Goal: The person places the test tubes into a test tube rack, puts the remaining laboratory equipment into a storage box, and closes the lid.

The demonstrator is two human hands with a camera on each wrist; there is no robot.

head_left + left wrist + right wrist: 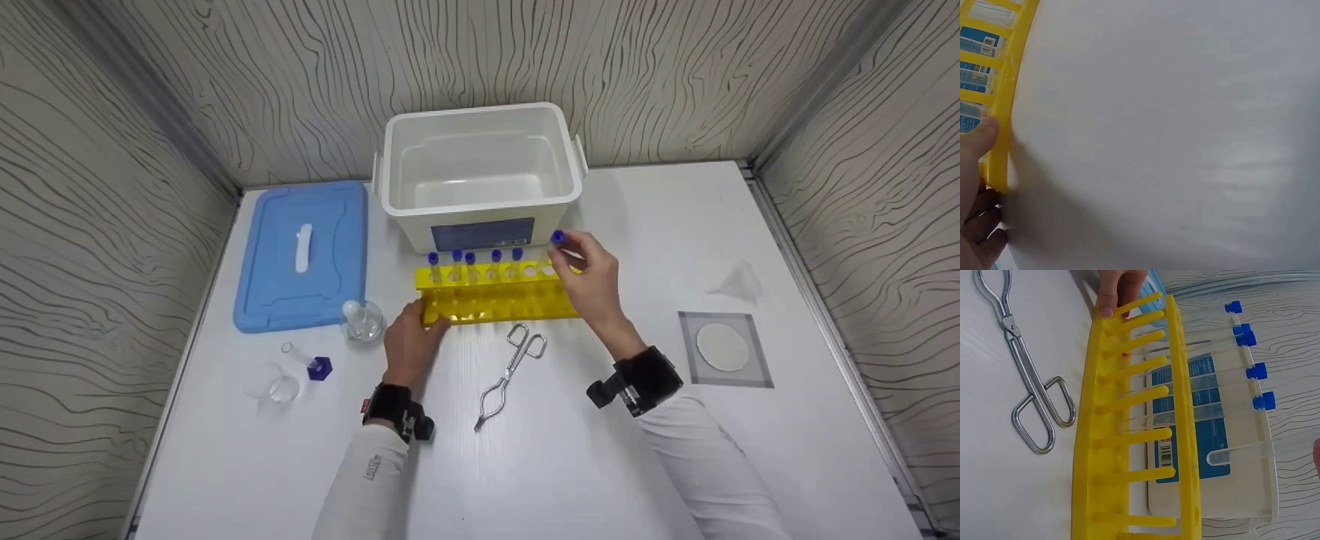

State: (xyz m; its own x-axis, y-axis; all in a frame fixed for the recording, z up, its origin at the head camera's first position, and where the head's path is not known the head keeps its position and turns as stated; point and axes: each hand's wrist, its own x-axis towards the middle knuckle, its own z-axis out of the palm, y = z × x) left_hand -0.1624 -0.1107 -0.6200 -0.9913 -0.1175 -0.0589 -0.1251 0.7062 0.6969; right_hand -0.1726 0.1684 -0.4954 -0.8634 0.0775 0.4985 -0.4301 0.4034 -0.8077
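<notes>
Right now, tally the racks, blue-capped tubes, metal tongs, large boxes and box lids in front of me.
Yellow rack: 1
Blue-capped tubes: 6 (5 in the yellow rack, 1 in the right hand)
Metal tongs: 1
White box: 1
Blue box lid: 1
Total: 10

White surface (540,480), soft sheen. Pale walls (300,82) on three sides, dark wavy grain. Grey strips (817,90) in corners.
</notes>
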